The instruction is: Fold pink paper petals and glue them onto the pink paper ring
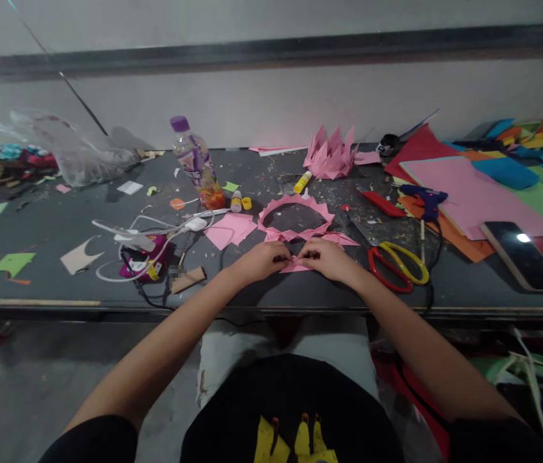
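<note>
My left hand [266, 260] and my right hand [325, 257] meet near the table's front edge, fingers pinched together on a small piece of pink paper [296, 267]. The fingertips partly cover the paper, so its folds are unclear. Just beyond them lies a zigzag-edged ring of folded pink paper [266, 218]. Folded pink pieces [343, 239] lie between the ring and my hands. A stack of pink paper squares [230, 230] is to the left of the ring. Behind it stands a pointed pink paper form [331, 157], with a yellow glue stick [302, 182] in front.
Scissors [378, 249] lie right of my hand, near a blue glue gun [428, 200], coloured sheets [473, 193] and a phone [524, 254]. Leftward are a tilted-looking bottle [196, 164], a purple power block with white cables [148, 260], a plastic bag [83, 154] and paper scraps.
</note>
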The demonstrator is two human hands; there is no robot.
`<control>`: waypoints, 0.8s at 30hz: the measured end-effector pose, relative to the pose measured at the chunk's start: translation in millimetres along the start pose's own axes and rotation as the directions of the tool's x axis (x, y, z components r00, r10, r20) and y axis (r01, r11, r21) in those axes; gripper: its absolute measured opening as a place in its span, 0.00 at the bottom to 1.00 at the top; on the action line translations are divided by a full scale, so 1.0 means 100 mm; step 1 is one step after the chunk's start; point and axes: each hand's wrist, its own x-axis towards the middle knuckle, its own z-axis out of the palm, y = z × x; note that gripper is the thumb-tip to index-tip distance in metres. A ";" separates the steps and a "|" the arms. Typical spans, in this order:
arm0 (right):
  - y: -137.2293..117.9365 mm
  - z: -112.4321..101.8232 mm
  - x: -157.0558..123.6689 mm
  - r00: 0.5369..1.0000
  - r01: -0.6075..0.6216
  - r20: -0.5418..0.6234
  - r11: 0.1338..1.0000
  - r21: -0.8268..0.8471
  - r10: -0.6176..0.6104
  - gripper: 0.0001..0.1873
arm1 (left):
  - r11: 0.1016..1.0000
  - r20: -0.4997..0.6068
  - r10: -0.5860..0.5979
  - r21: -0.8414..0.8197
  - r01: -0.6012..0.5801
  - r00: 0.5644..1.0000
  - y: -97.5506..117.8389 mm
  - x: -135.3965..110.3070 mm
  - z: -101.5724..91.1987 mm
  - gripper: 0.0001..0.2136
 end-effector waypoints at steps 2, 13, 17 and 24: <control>0.00 -0.02 0.02 1.000 0.006 0.024 0.999 -0.031 -0.005 0.02 | 1.000 -0.007 0.010 0.000 -0.010 1.000 -0.02 -0.01 0.01 0.04; 0.05 0.03 -0.18 0.929 0.366 0.033 0.898 -0.244 -0.369 0.10 | 0.976 -0.006 0.054 0.210 -0.052 0.999 0.02 -0.13 0.07 0.05; 0.10 0.03 -0.20 0.886 0.455 0.079 0.825 -0.336 -0.457 0.11 | 0.934 0.042 0.055 0.350 -0.066 0.998 0.07 -0.16 0.04 0.07; 0.12 0.03 -0.21 0.859 0.500 0.110 0.772 -0.392 -0.501 0.12 | 0.865 0.140 0.080 0.482 -0.138 0.987 0.09 -0.13 0.01 0.09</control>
